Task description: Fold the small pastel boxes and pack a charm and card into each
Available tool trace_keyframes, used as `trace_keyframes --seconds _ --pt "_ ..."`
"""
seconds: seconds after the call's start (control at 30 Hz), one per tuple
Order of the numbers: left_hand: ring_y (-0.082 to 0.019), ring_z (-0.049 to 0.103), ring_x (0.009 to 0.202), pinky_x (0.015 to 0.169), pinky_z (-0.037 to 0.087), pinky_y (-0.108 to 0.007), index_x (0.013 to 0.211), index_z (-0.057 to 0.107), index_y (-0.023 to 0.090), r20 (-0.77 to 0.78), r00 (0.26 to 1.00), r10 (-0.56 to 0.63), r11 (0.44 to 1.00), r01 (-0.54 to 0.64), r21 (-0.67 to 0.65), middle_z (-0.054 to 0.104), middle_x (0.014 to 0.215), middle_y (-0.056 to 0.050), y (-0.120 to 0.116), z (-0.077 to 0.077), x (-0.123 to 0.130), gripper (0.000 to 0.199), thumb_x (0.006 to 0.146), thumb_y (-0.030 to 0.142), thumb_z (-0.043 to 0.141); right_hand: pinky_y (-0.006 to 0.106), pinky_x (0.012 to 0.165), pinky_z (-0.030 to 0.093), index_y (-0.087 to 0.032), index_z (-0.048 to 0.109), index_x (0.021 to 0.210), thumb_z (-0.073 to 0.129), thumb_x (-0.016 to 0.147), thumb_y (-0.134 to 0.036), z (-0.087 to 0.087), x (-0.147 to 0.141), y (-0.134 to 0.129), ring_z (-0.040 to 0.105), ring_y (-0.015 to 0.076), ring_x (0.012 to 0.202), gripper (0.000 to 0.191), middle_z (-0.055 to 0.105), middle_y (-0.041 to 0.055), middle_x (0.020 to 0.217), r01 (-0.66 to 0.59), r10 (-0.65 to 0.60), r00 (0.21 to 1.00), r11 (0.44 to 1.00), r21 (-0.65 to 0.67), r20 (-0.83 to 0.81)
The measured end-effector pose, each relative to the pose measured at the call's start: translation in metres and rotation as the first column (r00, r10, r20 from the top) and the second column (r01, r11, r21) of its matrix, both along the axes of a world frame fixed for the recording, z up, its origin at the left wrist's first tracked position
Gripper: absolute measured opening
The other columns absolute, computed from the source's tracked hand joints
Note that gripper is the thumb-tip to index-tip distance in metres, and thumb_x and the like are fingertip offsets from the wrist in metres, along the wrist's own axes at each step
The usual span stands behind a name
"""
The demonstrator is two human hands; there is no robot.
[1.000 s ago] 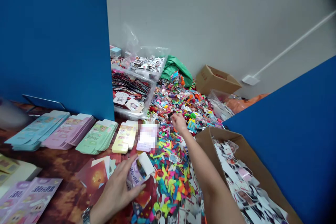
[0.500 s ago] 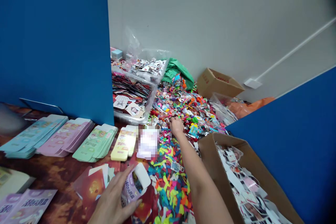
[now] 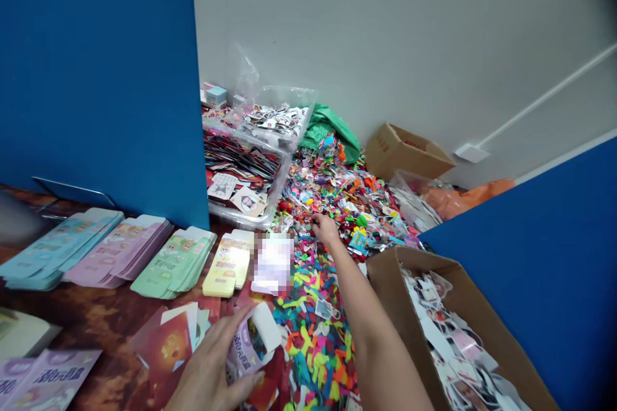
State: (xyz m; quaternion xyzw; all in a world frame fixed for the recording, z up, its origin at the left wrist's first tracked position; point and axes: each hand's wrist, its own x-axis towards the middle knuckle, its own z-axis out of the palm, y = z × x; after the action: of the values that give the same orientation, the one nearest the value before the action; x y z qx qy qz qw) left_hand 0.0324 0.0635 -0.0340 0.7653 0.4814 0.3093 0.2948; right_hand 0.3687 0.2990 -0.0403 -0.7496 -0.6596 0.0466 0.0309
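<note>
My left hand [image 3: 216, 356] is wrapped round a small purple printed box [image 3: 243, 347], tilted with its white flap [image 3: 266, 327] open toward the right. Some small dark items show inside the box. My right hand [image 3: 325, 229] reaches forward into a heap of mixed small trinkets [image 3: 347, 186]. Its fingers are bent down and drawn together at the heap's near left part; whatever they pinch is too small to make out. Under my right forearm spreads a layer of bright small rubbery pieces [image 3: 308, 334]. Red cards [image 3: 171, 343] lie left of my left hand.
Flat box stacks in blue [image 3: 58, 247], pink [image 3: 118, 247], green [image 3: 173, 260] and yellow [image 3: 229, 263] line the left. Clear bins [image 3: 279, 196] of cards stand behind. A carton [image 3: 385, 282] of photo tags is at right. Blue partitions [image 3: 96, 77] flank the table.
My right hand has stayed at the trinket heap, with its fingers shifting slightly. My left hand still holds the purple box, now a little farther right in view. The view has shifted slightly.
</note>
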Motion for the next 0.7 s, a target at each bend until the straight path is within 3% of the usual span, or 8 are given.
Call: trace_keyframes --seconds 0.17,0.43,0.57,0.7 --pt "-0.027 0.067 0.108 0.087 0.058 -0.035 0.143 0.037 0.031 0.006 1.000 -0.006 1.000 0.006 -0.001 0.066 0.124 -0.008 -0.001 0.005 0.004 0.080 0.072 0.026 0.073 0.029 0.091 0.045 -0.021 0.058 0.132 0.058 0.087 -0.016 -0.007 -0.012 0.012 0.062 0.0219 0.107 0.045 0.065 0.0113 0.122 -0.048 0.049 0.997 0.999 0.025 -0.054" --pt "-0.028 0.066 0.111 0.089 0.057 -0.037 0.143 0.040 0.031 0.020 1.000 0.020 1.000 -0.020 0.000 0.064 0.129 -0.008 0.000 -0.001 0.002 0.082 0.069 0.025 0.074 0.043 0.095 0.049 -0.015 0.062 0.115 0.060 0.094 -0.029 -0.010 -0.001 0.005 0.062 0.0210 0.106 0.025 0.064 0.0076 0.118 -0.148 0.150 0.979 0.989 0.020 -0.138" --pt "-0.028 0.065 0.112 0.090 0.057 -0.036 0.143 0.040 0.031 0.024 1.000 0.005 1.000 -0.006 0.019 0.064 0.130 -0.007 0.000 -0.002 0.004 0.082 0.069 0.025 0.074 0.040 0.089 0.051 -0.016 0.063 0.112 0.059 0.095 -0.033 -0.010 0.005 0.002 0.064 0.0188 0.097 0.025 0.066 0.0062 0.109 -0.172 0.169 0.967 0.985 -0.002 -0.189" --pt "-0.029 0.065 0.112 0.089 0.058 -0.037 0.141 0.042 0.029 -0.003 1.000 0.024 0.999 -0.024 0.026 0.064 0.130 -0.008 -0.001 -0.002 0.007 0.082 0.067 0.026 0.076 0.031 0.084 0.048 -0.018 0.067 0.108 0.068 0.086 -0.028 -0.008 0.005 0.004 0.065 0.0188 0.092 0.024 0.070 0.0063 0.102 -0.162 0.161 0.958 0.987 0.013 -0.237"
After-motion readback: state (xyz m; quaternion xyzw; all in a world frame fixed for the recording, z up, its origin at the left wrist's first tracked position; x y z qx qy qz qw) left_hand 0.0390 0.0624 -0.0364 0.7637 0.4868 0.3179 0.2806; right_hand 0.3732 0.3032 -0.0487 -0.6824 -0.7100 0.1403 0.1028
